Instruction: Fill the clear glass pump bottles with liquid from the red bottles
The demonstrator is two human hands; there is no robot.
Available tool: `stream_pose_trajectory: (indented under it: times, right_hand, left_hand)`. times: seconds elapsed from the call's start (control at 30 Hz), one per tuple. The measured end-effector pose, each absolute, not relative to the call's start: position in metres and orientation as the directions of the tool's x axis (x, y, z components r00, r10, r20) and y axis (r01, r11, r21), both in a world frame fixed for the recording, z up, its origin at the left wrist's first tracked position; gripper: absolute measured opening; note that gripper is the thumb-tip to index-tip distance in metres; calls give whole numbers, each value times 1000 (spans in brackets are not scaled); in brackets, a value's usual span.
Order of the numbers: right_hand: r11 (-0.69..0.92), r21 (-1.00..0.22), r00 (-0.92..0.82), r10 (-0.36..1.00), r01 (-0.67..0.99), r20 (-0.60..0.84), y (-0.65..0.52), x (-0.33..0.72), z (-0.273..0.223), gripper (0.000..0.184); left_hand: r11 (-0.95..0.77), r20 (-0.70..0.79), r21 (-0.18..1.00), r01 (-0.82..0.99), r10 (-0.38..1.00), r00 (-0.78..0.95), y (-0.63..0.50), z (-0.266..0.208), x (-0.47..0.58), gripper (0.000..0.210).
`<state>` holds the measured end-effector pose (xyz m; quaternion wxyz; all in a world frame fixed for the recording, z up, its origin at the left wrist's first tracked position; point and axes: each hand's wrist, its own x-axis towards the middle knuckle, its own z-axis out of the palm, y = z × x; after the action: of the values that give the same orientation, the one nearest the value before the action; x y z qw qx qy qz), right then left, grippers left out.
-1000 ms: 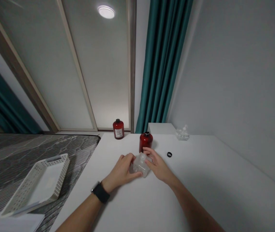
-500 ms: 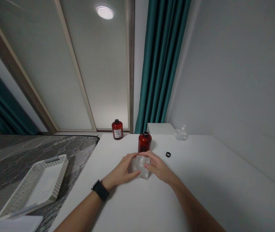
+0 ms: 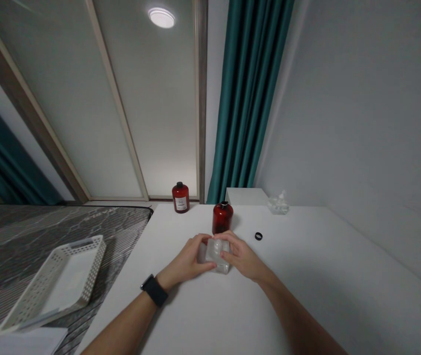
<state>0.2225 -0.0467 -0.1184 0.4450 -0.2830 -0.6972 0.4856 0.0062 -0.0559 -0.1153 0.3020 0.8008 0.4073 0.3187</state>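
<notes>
Between my hands, low over the white table, is a clear, square-sided container that looks like a glass bottle. My left hand curves round its left side, thumb along the near edge. From the right, my right hand grips it, thumb on its upper face and fingers over the far edge. Part of the container is hidden by my fingers. Just beyond my fingertips stands a dark red bottle with a dark neck. A small black ring lies to the right of it.
A labelled red bottle with a black cap stands at the far left of the table. Behind are a white box and a clear glass bottle by the wall. A white perforated basket sits lower left on a patterned surface.
Both hands keep their grip on the clear container, which stays in nearly the same place. The whole view has shifted very slightly.
</notes>
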Motion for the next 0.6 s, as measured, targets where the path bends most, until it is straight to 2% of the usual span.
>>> stream_pose_trajectory:
  times: [0.3, 0.47, 0.6]
  right_hand:
    - [218, -972, -511, 828, -88, 231, -49, 226, -113, 49]
    - [217, -971, -433, 870, -96, 237, -48, 220, -117, 46]
    - [207, -972, -451, 861, -109, 234, -48, 218, -119, 50]
  left_hand:
    - [-450, 241, 783, 430, 856, 457, -52, -116, 8, 60]
    - [-414, 214, 804, 428, 872, 440, -52, -114, 10, 59]
    - [-409, 219, 818, 405, 872, 438, -51, -115, 9, 61]
